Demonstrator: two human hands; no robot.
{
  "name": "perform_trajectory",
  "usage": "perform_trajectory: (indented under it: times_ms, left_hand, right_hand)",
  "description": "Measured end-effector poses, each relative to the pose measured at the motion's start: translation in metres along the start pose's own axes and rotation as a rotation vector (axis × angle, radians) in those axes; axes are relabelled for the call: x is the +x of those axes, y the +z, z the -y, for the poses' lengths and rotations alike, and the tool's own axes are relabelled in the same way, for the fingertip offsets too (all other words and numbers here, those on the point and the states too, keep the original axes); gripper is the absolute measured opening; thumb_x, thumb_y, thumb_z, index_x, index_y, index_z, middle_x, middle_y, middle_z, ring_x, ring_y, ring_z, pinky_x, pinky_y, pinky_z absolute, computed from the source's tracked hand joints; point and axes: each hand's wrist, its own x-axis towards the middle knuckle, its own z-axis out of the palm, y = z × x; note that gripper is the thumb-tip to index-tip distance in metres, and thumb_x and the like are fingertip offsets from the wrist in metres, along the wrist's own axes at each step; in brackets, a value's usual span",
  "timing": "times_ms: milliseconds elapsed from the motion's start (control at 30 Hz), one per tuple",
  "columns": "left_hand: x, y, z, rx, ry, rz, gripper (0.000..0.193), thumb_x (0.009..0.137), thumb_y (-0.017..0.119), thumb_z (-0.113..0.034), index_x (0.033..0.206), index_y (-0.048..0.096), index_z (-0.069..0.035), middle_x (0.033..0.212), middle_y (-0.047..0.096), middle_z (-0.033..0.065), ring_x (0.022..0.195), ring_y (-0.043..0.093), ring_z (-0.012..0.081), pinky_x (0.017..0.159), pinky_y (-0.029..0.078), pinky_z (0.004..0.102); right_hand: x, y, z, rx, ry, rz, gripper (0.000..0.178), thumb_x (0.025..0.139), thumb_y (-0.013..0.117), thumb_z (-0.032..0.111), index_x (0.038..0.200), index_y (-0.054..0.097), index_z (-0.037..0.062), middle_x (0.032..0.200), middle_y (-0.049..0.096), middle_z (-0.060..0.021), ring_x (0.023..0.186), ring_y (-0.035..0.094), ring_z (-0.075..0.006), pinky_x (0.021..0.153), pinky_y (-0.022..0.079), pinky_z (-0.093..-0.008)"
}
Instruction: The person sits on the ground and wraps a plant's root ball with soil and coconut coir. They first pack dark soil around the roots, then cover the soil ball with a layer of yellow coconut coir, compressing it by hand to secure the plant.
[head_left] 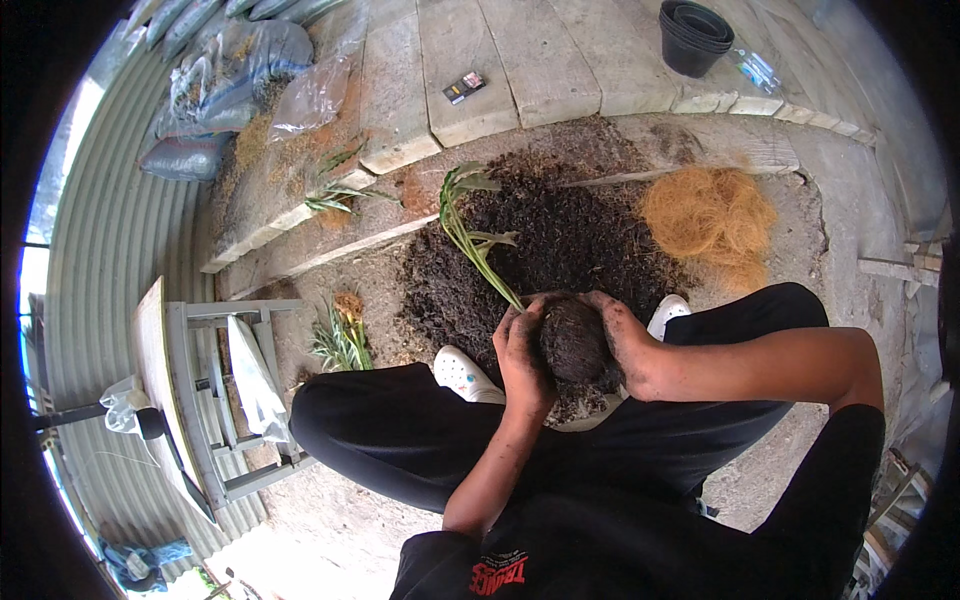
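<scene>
Between my legs, my left hand (522, 352) and my right hand (628, 350) cup a dark brown root ball (573, 340) from both sides. Soil smudges cover my fingers and wrists. A plant (472, 240) with a pale green stem and long leaves leans up and left from beside my left fingertips. Its base is hidden behind the hand, so where it joins the ball does not show. Just beyond my hands, a heap of dark potting soil (560, 235) spreads over the concrete.
Orange-brown fibre (708, 215) lies right of the soil. Leafy plants rest at the left, one near the bench (240, 308) and another by the concrete ledge (335, 195). Black pots (690, 45), a small box (463, 87) and plastic sacks (245, 60) sit farther back.
</scene>
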Motion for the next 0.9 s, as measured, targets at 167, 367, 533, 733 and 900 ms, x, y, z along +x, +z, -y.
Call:
perform_trajectory:
  times_ms: [167,367,533,733,900]
  left_hand:
    - [-0.001,0.003,-0.008,-0.093,-0.038,0.001,0.041,0.089,0.042,-0.031,0.107,0.059,0.001,0.102,0.062,0.0135,0.093,0.06,0.0232,0.085,0.048,0.0368]
    - [-0.002,0.003,-0.003,0.02,0.026,-0.098,0.041,0.087,0.042,-0.029,0.107,0.06,0.003,0.103,0.062,0.0132,0.094,0.06,0.0224,0.086,0.047,0.0354]
    - [-0.006,0.008,-0.012,0.172,0.114,-0.077,0.039,0.087,0.042,-0.026,0.104,0.061,0.004,0.102,0.062,0.0133,0.094,0.06,0.021,0.086,0.047,0.0331]
    - [-0.005,0.01,-0.018,0.086,0.08,-0.023,0.036,0.087,0.044,-0.023,0.104,0.061,0.004,0.099,0.063,0.013,0.091,0.061,0.0207,0.084,0.048,0.0321]
    - [-0.003,0.008,-0.011,0.05,0.051,-0.127,0.036,0.087,0.044,-0.023,0.105,0.06,0.004,0.098,0.064,0.0126,0.09,0.062,0.0206,0.083,0.048,0.032]
  right_hand:
    - [-0.019,0.016,0.015,-0.001,0.059,-0.011,0.04,0.097,0.033,0.04,0.119,0.056,0.0151,0.114,0.061,-0.0028,0.106,0.058,-0.0168,0.091,0.048,-0.0361]
    - [-0.008,0.007,0.009,0.021,0.043,0.018,0.038,0.096,0.035,0.038,0.117,0.057,0.0146,0.113,0.062,-0.0026,0.104,0.059,-0.0167,0.091,0.048,-0.0355]
    - [-0.012,0.012,0.015,0.014,0.051,0.044,0.04,0.098,0.028,0.033,0.124,0.05,0.0115,0.12,0.056,-0.0095,0.108,0.055,-0.0219,0.094,0.046,-0.0391]
    - [-0.01,0.013,0.016,0.03,0.052,0.048,0.039,0.098,0.027,0.032,0.121,0.052,0.0107,0.118,0.058,-0.0093,0.105,0.056,-0.0221,0.093,0.046,-0.0387]
    - [-0.008,0.012,0.015,0.001,0.038,0.045,0.039,0.1,0.024,0.03,0.122,0.05,0.0113,0.119,0.056,-0.009,0.108,0.055,-0.022,0.094,0.046,-0.0395]
